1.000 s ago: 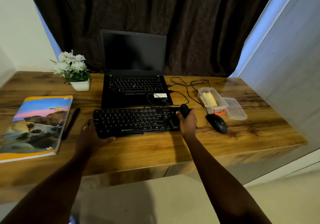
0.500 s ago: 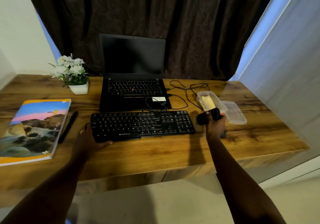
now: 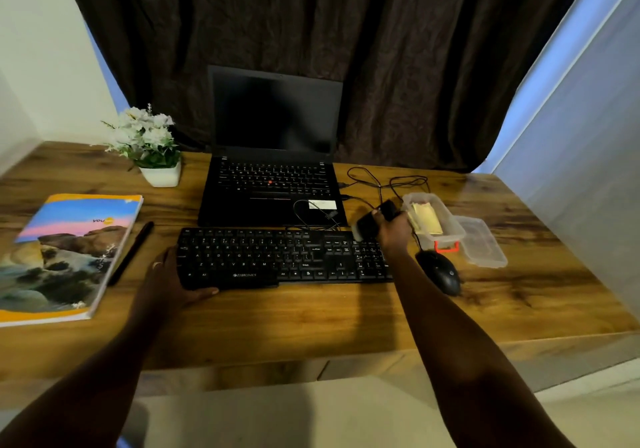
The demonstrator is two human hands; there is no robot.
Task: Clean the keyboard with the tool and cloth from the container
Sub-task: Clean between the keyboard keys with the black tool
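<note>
A black keyboard [image 3: 277, 257] lies flat on the wooden desk [image 3: 311, 316], in front of the laptop. My left hand [image 3: 169, 281] grips its left end, thumb along the front edge. My right hand [image 3: 393, 229] holds a black cleaning tool [image 3: 372, 221] with a pale tip, just above the keyboard's far right corner. Right of that hand stands a clear plastic container [image 3: 446, 226] with a folded yellow cloth [image 3: 427, 222] inside.
An open black laptop [image 3: 273, 184] sits behind the keyboard with cables [image 3: 381, 181] to its right. The container lid [image 3: 481, 245] and a black mouse [image 3: 440, 273] lie right. A potted white flower [image 3: 149, 146], a book [image 3: 65, 253] and a pen [image 3: 131, 252] are left.
My right hand carried the tool from the keyboard's right end out toward the container, then back to the keyboard's far right corner. My left hand stayed on the left end.
</note>
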